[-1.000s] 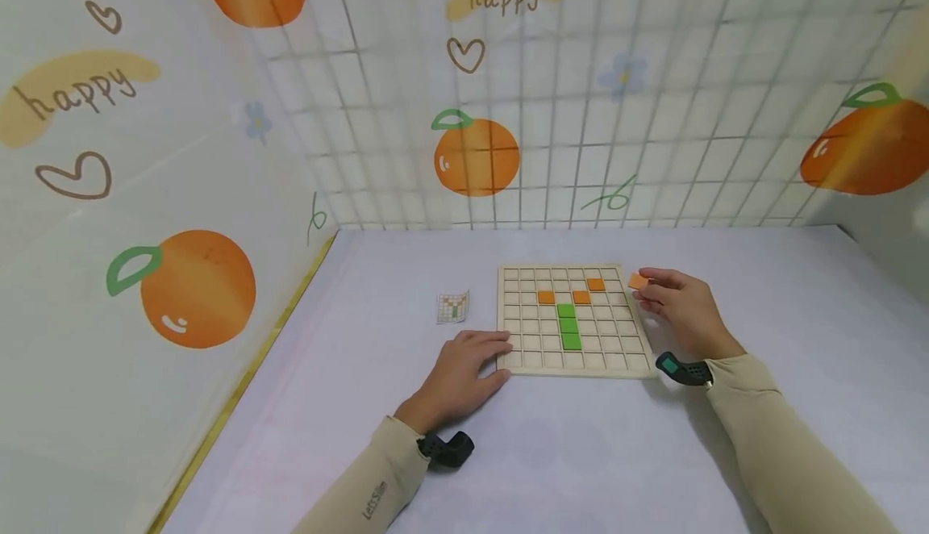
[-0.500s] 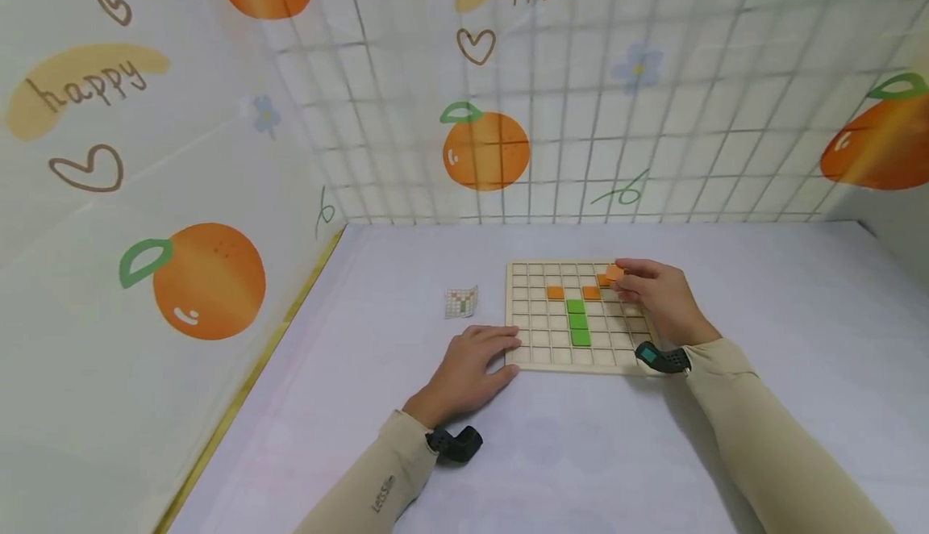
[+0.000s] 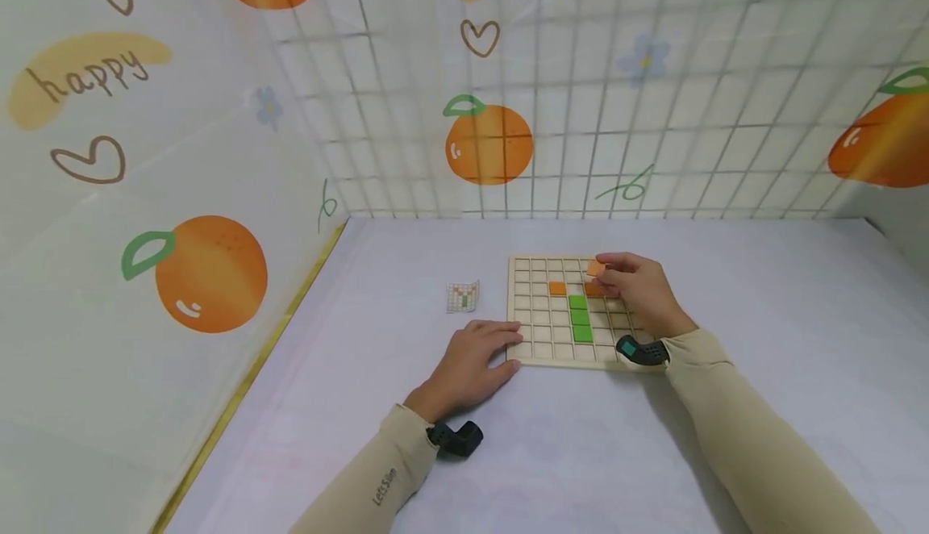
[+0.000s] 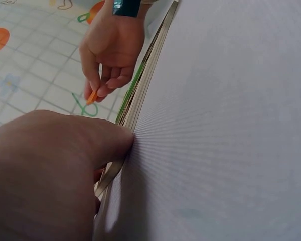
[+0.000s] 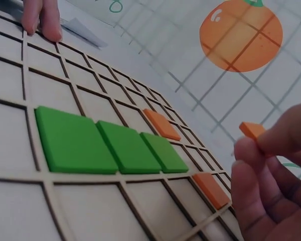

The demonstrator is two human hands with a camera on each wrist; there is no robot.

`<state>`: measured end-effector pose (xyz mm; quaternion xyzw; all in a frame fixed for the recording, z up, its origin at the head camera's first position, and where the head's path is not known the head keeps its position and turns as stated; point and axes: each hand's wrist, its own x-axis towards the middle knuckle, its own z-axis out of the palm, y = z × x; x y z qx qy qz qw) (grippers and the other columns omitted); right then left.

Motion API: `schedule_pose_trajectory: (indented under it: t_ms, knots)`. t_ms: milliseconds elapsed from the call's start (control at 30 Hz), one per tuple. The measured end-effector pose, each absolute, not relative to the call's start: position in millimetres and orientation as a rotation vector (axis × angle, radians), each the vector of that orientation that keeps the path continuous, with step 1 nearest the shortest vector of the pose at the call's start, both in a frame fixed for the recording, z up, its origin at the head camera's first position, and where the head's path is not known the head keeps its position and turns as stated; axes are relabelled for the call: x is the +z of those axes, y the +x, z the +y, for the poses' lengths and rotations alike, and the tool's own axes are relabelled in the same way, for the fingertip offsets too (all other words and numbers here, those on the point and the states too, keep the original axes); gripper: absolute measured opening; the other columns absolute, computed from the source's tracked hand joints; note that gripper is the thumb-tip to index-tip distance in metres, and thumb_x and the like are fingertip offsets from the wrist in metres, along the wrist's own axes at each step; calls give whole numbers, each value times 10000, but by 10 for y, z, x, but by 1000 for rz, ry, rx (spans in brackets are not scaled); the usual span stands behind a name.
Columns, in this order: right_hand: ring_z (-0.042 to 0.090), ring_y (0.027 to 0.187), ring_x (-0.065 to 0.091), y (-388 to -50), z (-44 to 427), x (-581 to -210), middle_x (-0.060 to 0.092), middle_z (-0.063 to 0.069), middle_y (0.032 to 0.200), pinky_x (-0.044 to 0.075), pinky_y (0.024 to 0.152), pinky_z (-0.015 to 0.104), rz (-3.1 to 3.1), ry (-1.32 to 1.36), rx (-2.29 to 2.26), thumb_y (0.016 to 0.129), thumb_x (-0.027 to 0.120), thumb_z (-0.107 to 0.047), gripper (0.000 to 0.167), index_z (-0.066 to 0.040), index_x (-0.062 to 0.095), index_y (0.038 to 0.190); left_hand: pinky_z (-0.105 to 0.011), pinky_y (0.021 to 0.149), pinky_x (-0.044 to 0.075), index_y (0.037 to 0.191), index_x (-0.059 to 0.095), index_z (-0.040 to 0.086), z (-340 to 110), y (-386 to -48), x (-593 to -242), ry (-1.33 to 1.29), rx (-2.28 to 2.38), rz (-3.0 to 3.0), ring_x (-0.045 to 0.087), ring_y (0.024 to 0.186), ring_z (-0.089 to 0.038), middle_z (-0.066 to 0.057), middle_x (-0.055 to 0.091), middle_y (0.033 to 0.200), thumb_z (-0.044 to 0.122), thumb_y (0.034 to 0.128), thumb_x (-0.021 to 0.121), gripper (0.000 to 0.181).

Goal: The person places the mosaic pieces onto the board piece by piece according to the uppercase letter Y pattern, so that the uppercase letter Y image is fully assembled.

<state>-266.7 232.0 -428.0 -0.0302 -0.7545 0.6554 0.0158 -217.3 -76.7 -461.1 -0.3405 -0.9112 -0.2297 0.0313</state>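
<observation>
A wooden grid board (image 3: 533, 349) lies on the table. My right hand (image 3: 640, 288) pinches an orange square tile (image 3: 596, 267) between thumb and fingers, raised over the board's far part; the right wrist view shows this held tile (image 5: 251, 129) apart from the grid. Three green tiles (image 3: 581, 319) form a column in the cells. Beyond them sit a left orange tile (image 3: 557, 288) and a right one (image 3: 592, 289), the latter partly covered by my right hand. My left hand (image 3: 468, 363) rests at the board's left edge, fingertips on its frame, thumb against the near corner.
A small paper card (image 3: 462, 298) with a printed grid pattern lies left of the board. A patterned curtain (image 3: 406, 139) with oranges and hearts closes off the back and sides of the white table (image 3: 566, 453).
My right hand has carried the orange tile leftward from beside the board to above its far cells, now hiding the farther-right orange tile. My left hand stays at the board's edge.
</observation>
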Motion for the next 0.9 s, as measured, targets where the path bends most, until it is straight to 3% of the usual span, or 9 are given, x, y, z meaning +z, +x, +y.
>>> schedule_pose_trajectory:
  t_ms: [167,667,900]
  knots:
    - [197,1038,665,-2701,2267,-4296,541,188,1315,549,850,253,-2369,-114,2023,1002,576,-109,446,7,516,1428,-459,1083,351,1345,642,183,-782,-2161,-4614,-1051,-735,-2804,423,1349,-171,109,499,1486,333,978,618,398]
    - [326,1075,656,-2802,2115,-4267,612,228,1265,560,860,332,-2473,-12,1947,992,577,-139,466,-15,516,1437,-451,1068,369,1340,647,176,-782,-2198,-4598,-1075,-703,-2770,442,1335,-172,92,513,1478,330,977,617,396]
    - [288,1013,665,-2815,2110,-4277,634,195,1211,554,826,283,-2496,-47,1932,989,573,-150,431,-61,551,1411,-461,1057,381,1331,654,168,-782,-2211,-4601,-1096,-693,-2745,460,1323,-180,76,524,1472,323,970,620,394]
